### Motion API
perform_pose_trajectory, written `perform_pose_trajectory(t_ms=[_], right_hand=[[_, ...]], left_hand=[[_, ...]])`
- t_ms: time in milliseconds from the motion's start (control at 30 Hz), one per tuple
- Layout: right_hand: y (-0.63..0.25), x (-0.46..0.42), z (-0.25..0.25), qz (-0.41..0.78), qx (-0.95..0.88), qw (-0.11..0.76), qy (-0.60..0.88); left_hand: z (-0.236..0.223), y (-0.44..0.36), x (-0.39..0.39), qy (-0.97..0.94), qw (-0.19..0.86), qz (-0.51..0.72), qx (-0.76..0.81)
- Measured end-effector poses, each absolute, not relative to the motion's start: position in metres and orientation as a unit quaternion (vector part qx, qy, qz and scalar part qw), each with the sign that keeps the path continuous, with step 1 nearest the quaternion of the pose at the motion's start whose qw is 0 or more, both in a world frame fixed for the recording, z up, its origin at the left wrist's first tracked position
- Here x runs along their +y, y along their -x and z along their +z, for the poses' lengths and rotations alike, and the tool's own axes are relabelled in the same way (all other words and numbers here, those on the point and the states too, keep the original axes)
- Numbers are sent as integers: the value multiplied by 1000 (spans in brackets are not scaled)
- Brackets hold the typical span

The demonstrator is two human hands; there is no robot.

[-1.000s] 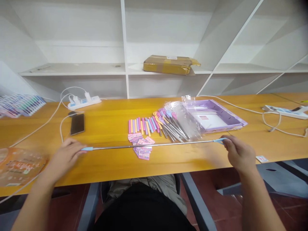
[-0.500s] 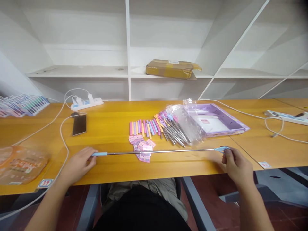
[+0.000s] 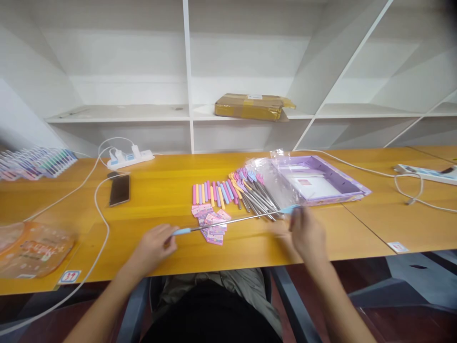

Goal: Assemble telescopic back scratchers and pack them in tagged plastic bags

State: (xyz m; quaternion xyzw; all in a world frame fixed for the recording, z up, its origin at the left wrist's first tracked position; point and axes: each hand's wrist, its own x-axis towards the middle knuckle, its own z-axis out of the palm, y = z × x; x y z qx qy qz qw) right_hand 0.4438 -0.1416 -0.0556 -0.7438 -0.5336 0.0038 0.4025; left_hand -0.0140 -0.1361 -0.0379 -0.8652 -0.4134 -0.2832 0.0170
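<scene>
A telescopic back scratcher (image 3: pixel 233 220) with a thin metal rod stretches between my two hands, above the table. My left hand (image 3: pixel 157 243) is closed on its light blue grip. At the other end, my right hand (image 3: pixel 309 233), blurred by motion, pinches the light blue claw head. Beneath the rod lie pink printed cards (image 3: pixel 214 233) in a loose pile. Behind them is a row of pink, yellow, purple and blue grips (image 3: pixel 214 193). To their right, several metal rods with coloured claw heads (image 3: pixel 255 188) lie heaped together.
Clear plastic bags (image 3: pixel 282 178) lie beside a purple tray (image 3: pixel 342 188). On the left are a phone (image 3: pixel 119 188), a power strip (image 3: pixel 132 159), a white cable (image 3: pixel 103 219) and an orange plastic bag (image 3: pixel 39 250). A taped carton (image 3: pixel 250 105) sits on the shelf behind.
My hands have moved closer together, and the back scratcher's rod has become shorter. Its right end has risen, so the rod now slants.
</scene>
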Motion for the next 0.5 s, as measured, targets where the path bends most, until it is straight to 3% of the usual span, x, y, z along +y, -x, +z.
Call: perform_pose_trajectory(t_ms=[200, 500], right_hand=[[-325, -156, -86, 23, -683, 418, 598], [-330, -165, -77, 196, -706, 340, 589]], left_hand=[[-68, -57, -145, 851, -68, -313, -416], [-61, -50, -140, 846, -110, -251, -458]])
